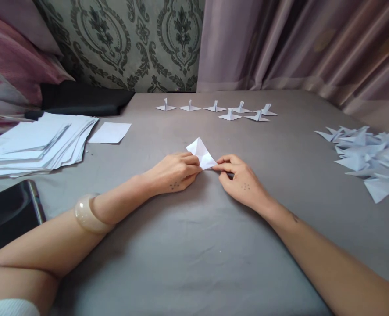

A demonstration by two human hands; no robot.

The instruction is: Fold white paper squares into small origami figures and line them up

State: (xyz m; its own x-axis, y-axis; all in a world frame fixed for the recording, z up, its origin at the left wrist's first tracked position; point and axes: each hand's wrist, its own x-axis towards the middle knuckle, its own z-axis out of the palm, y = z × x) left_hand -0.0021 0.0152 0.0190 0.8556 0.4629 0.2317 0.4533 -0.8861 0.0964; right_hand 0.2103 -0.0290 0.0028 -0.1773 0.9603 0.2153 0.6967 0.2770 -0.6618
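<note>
So the biggest thing here is the grey-covered table (pixel 194 259), and the paper on it pretty much tells the story. At 10 o'clock there's a fat stack of flat sheets (pixel 33 136) with no folds I can spot, so I'd guess plenty is left. Over at 2 to 3 o'clock is a messy heap of folded paper (pixel 368 151), which looks done to me. Left hand (pixel 177 169) has its fingers curled down on the part-folded sheet (pixel 201 151), dead centre of the clock. Right hand (pixel 242 177) has fingertips at that sheet's right corner; can't tell if they're pinching or just touching. There's one loose sheet (pixel 111 133) too, flat, just beside the stack. Smallest are seven little standing pieces (pixel 215 108) around 12 to 1 o'clock, apparently further along than the centre one.
</note>
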